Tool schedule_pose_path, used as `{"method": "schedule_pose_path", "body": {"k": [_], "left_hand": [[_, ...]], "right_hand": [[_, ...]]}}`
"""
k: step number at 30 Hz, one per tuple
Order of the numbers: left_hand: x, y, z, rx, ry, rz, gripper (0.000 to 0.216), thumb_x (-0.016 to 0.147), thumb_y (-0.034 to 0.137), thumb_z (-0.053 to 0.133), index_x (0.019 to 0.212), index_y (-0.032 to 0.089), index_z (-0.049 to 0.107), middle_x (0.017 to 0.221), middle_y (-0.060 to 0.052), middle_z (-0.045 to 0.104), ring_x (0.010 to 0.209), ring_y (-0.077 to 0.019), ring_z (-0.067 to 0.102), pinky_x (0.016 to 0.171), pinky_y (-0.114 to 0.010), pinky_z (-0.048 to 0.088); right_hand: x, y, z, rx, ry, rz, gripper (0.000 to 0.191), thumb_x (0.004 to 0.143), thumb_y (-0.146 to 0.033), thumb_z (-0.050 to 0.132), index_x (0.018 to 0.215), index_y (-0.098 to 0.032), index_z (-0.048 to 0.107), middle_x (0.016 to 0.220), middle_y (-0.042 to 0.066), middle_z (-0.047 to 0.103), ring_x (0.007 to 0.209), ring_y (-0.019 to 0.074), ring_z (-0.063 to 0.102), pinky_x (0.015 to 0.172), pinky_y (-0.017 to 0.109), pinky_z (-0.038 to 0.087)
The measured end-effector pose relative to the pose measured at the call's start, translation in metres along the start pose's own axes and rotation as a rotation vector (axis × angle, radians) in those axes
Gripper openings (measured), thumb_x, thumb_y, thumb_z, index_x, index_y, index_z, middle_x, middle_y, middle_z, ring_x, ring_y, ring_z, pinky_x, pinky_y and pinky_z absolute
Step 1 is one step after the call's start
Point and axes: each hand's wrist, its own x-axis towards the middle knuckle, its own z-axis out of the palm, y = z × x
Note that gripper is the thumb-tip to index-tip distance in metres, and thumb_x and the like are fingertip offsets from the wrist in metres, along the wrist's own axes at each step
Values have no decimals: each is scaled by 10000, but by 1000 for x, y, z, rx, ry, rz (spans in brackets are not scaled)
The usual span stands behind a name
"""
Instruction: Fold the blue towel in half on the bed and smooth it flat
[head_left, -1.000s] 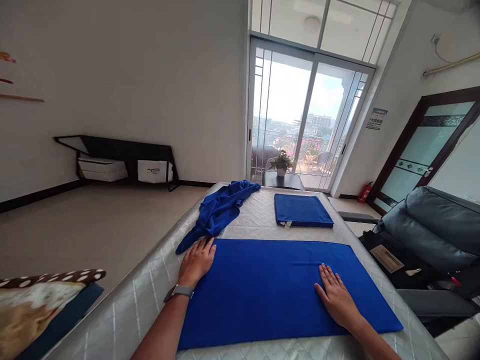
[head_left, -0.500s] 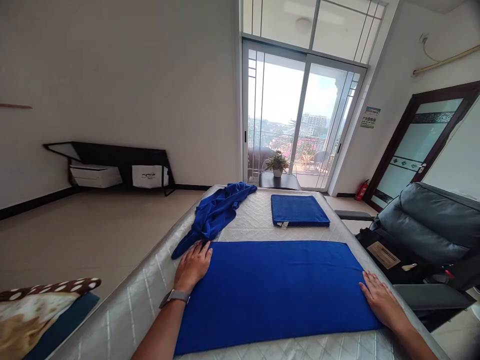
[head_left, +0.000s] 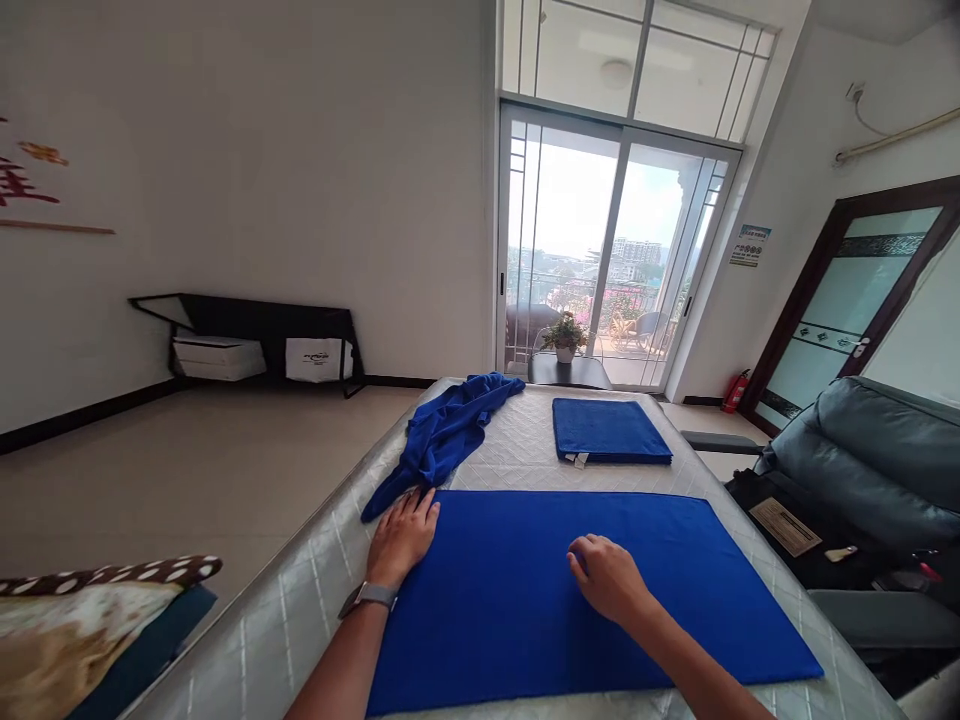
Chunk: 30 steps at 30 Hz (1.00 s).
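Note:
A blue towel (head_left: pixel 517 600) lies flat and spread lengthwise across the bed's white quilted surface. My left hand (head_left: pixel 405 535) rests flat on its far left corner, fingers stretched out, with a watch on the wrist. Over the middle of the towel is my right hand (head_left: pixel 606 577), its fingers curled in and nothing seen in them; whether it touches the cloth is unclear. Just beyond my left hand lies a crumpled blue cloth (head_left: pixel 446 430). A neatly folded blue stack (head_left: pixel 611 428) with white labels sits farther back on the right.
The quilted mattress (head_left: pixel 292 600) fills the foreground. A dark armchair (head_left: pixel 877 450) stands close on the right, holding a black bag. Patterned bedding (head_left: pixel 82 630) is at the lower left. Beyond the mattress, a potted plant (head_left: pixel 565 338) stands before the glass doors.
My right hand has left the towel's right edge and moved left to above its middle, its fingers now curled. My left hand stays on the left corner. The view has shifted slightly.

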Motion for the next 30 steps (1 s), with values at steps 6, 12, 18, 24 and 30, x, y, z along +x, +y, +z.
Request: {"method": "schedule_pose_path", "body": {"k": [6, 12, 18, 24, 30], "left_hand": [[0, 3, -6, 6, -5, -11, 510, 996, 349, 375, 1421, 160, 586, 1436, -157, 611, 1358, -299, 525, 1139, -453, 390], [3, 7, -8, -4, 6, -9, 517, 992, 333, 373, 1406, 117, 595, 1423, -189, 613, 1341, -321, 541, 1132, -475, 397], [2, 7, -9, -25, 4, -12, 506, 986, 336, 380, 1398, 152, 608, 1421, -167, 620, 1342, -316, 539, 1124, -480, 409], [2, 8, -11, -31, -4, -33, 505, 999, 337, 372, 1408, 145, 597, 1435, -168, 608, 1364, -317, 518, 1132, -475, 401], [0, 5, -9, -38, 16, -2, 504, 999, 318, 373, 1418, 138, 586, 1427, -174, 613, 1355, -315, 526, 1136, -476, 394]], "right_hand": [[54, -94, 34, 2, 20, -219, 284, 986, -278, 420, 998, -234, 700, 996, 55, 737, 988, 210, 668, 908, 327, 478], [100, -143, 64, 179, 5, -271, 483, 1005, -408, 387, 1421, -214, 540, 1486, 93, 559, 1404, 267, 455, 1160, 442, 343], [120, -148, 90, 230, -70, -232, 678, 1025, -525, 277, 1576, -132, 320, 1661, 121, 251, 1546, 279, 180, 1242, 516, 168], [122, -135, 94, 232, -91, -197, 748, 1019, -566, 249, 1592, -86, 260, 1665, 139, 212, 1552, 269, 147, 1254, 480, 121], [114, -87, 78, 171, -131, -132, 787, 1020, -577, 189, 1597, -42, 208, 1677, 145, 156, 1559, 254, 111, 1259, 445, 85]]}}
